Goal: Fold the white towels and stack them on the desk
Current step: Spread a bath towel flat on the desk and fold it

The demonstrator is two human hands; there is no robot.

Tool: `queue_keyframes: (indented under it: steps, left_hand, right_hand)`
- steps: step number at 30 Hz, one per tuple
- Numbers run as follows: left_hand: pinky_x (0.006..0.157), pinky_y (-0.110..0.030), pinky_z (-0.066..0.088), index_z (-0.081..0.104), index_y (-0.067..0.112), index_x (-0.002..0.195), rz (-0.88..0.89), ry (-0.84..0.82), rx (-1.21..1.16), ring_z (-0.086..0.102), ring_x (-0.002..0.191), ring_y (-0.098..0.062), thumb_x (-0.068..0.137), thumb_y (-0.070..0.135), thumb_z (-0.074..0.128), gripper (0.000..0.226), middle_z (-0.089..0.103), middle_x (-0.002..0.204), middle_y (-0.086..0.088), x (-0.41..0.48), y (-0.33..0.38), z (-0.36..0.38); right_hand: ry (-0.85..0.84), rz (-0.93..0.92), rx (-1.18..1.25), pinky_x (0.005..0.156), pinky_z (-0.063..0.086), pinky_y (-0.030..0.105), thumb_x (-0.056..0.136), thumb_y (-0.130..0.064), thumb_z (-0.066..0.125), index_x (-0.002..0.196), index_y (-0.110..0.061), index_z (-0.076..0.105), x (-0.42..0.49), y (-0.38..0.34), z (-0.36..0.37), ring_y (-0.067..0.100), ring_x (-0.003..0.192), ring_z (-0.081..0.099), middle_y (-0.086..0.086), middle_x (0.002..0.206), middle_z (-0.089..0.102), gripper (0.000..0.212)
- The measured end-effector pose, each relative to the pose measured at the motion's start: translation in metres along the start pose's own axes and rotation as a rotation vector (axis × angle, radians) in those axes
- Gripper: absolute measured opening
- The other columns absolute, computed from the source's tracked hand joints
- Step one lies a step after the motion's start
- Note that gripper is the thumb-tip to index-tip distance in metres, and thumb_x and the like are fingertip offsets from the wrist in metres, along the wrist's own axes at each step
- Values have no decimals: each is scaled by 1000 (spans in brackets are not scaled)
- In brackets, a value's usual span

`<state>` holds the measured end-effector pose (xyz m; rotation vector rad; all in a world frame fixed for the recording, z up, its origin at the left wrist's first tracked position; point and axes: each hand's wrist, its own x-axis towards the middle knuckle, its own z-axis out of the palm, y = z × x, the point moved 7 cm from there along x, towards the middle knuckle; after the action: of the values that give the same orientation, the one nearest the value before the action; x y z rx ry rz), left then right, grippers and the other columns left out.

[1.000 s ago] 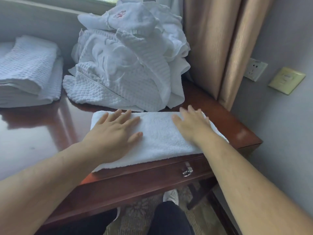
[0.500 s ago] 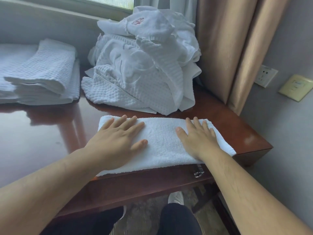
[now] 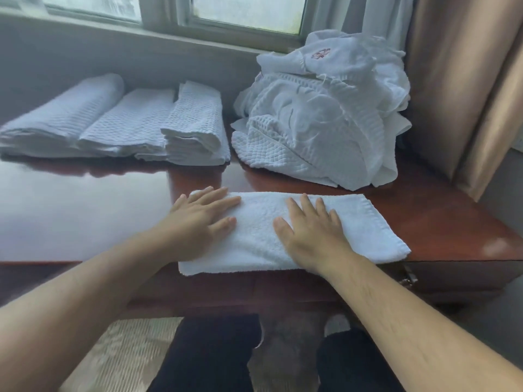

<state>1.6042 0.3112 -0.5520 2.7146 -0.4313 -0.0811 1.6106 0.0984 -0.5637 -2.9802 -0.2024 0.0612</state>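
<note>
Folded towel [image 3: 263, 236], frame centre, pressed under flat left hand [image 3: 202, 222] and right hand [image 3: 310, 236] (fingers straight): overhangs desk [image 3: 441, 222] edge, may slide off when released.

No text, label, brand name or number can be read anywhere in the scene. The only mark to be seen is a small embroidered emblem [image 3: 321, 54] in reddish-pink thread, stitched on the topmost cloth of the heap of unfolded white towels [image 3: 319, 120] at the far right of the desk [image 3: 441, 219]. Its shape is roughly that of a flower or crest; no letters can be made out in it.
</note>
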Motion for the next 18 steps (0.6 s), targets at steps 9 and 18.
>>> queue_keyframes:
  steps: [9, 18]
  left_hand:
    - [124, -34, 8, 32, 50, 151, -39, 83, -103, 9, 150, -4, 102, 51, 40, 49, 19, 164, 21, -7, -68, -30]
    - [112, -25, 24, 60, 55, 123, -50, 297, -273, 31, 135, 4, 93, 48, 47, 34, 49, 137, 33, -25, -115, -49]
  right_hand:
    - [-62, -150, 21, 125, -3, 49, 101, -61, 19, 162, -27, 11, 43, -73, -1, 27, 156, -8, 3, 171, 0, 70]
    - [-26, -397, 98, 119, 26, 41, 97, -57, 35, 148, -28, 47, 88, -135, -10, 14, 139, 39, -8, 150, 48, 60]
